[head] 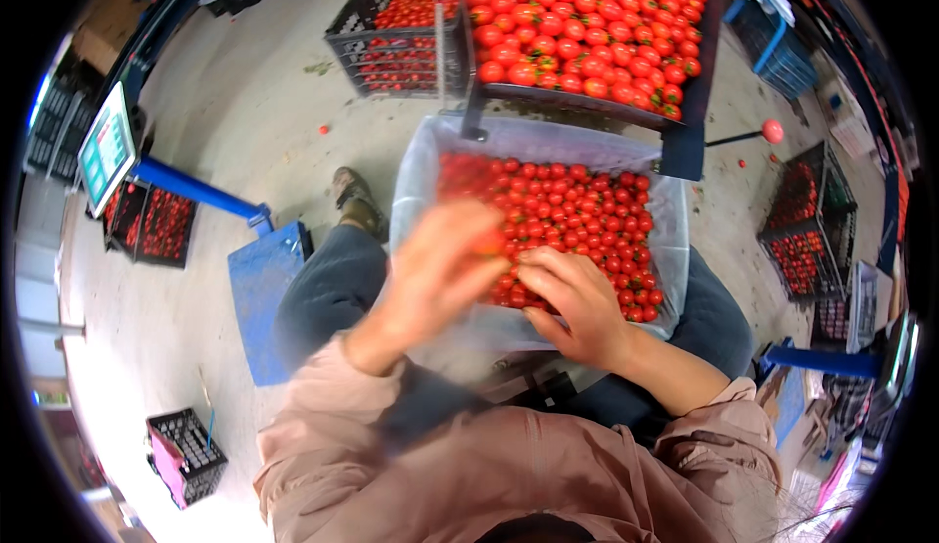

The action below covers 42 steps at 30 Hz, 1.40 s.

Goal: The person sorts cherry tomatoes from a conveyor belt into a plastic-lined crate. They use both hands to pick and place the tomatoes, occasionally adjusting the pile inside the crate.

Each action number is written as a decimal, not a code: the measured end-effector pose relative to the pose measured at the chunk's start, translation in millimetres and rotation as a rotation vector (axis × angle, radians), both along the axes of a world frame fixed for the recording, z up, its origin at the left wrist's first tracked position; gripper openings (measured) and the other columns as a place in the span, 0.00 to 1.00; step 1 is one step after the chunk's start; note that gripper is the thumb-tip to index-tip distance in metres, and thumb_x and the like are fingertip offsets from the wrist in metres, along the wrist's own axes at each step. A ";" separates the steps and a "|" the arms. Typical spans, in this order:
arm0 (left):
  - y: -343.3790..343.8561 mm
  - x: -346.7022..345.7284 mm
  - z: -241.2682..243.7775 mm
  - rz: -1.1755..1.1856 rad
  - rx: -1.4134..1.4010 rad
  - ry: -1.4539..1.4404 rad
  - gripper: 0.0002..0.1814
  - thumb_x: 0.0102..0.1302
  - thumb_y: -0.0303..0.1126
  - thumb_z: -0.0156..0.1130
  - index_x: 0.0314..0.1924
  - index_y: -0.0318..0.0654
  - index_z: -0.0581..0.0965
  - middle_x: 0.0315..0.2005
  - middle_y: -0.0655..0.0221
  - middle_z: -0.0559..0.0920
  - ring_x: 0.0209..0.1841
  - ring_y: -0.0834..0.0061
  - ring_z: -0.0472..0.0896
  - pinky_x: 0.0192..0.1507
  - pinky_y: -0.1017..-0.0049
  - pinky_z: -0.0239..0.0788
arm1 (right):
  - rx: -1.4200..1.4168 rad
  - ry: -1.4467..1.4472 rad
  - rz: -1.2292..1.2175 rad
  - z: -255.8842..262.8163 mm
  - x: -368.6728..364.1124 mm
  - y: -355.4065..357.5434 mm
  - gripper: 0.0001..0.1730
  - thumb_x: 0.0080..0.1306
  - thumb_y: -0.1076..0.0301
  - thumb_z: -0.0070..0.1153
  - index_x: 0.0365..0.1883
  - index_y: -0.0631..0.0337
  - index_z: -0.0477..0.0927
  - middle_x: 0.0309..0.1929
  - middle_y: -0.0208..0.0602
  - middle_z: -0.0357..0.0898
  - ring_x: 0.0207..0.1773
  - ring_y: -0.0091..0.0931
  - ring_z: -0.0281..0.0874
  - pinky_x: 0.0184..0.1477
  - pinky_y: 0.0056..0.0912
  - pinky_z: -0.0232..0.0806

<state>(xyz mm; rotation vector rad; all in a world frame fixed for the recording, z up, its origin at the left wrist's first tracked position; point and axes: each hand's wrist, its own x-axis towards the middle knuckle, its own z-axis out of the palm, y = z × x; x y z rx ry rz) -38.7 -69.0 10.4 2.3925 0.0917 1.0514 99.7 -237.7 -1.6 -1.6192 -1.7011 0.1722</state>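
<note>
A crate with a translucent plastic liner [671, 220] stands between my knees, holding a layer of red cherry tomatoes [572, 205]. My left hand [451, 257], blurred, is over the near left part of the crate with an orange-red cherry tomato [487, 241] between its fingers. Close beside it, my right hand [576, 297] rests palm down on the tomatoes at the near side. Its fingertips are curled and touch the fruit; whether it grips one is hidden. Beyond the liner, a dark metal chute [579, 97] is heaped with tomatoes [587, 22].
A black plastic crate [400, 33] of tomatoes stands behind the chute's left side. To the left is a blue platform scale [264, 293] with a display [108, 150]. More tomato crates [807, 227] are at right. A rod with a pink ball knob [772, 130] juts out from the chute.
</note>
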 end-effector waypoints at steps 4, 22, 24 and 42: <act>117.3 65.1 63.0 0.470 0.301 -0.245 0.29 0.65 0.32 0.65 0.63 0.28 0.68 0.57 0.52 0.74 0.50 0.70 0.77 0.45 0.74 0.70 | 0.139 -0.241 -0.057 6.7 28.5 -0.2 0.24 0.53 0.76 0.58 0.51 0.60 0.77 0.56 0.42 0.72 0.54 0.39 0.73 0.49 0.42 0.66; 88.4 70.4 -20.5 -0.206 -1.706 0.248 0.40 0.69 0.58 0.54 0.65 0.31 0.59 0.51 0.39 0.74 0.55 0.46 0.77 0.52 0.56 0.77 | 0.144 -0.770 -0.542 4.4 149.9 35.9 0.08 0.52 0.74 0.55 0.32 0.56 0.75 0.32 0.31 0.74 0.39 0.31 0.73 0.40 0.36 0.64; 84.1 74.6 -21.6 -0.261 -1.826 0.130 0.40 0.70 0.55 0.55 0.66 0.30 0.56 0.56 0.37 0.68 0.58 0.43 0.74 0.57 0.54 0.74 | 0.144 -0.778 -0.529 -3.0 147.8 34.3 0.07 0.51 0.73 0.55 0.29 0.55 0.74 0.30 0.30 0.72 0.37 0.31 0.72 0.37 0.35 0.63; 66.7 90.6 -35.4 -0.258 -1.917 -0.147 0.40 0.70 0.53 0.56 0.66 0.30 0.54 0.63 0.43 0.54 0.63 0.41 0.65 0.65 0.51 0.65 | 0.194 -0.493 -0.600 -6.9 122.9 85.9 0.21 0.55 0.62 0.65 0.47 0.56 0.79 0.44 0.31 0.78 0.49 0.33 0.72 0.48 0.41 0.62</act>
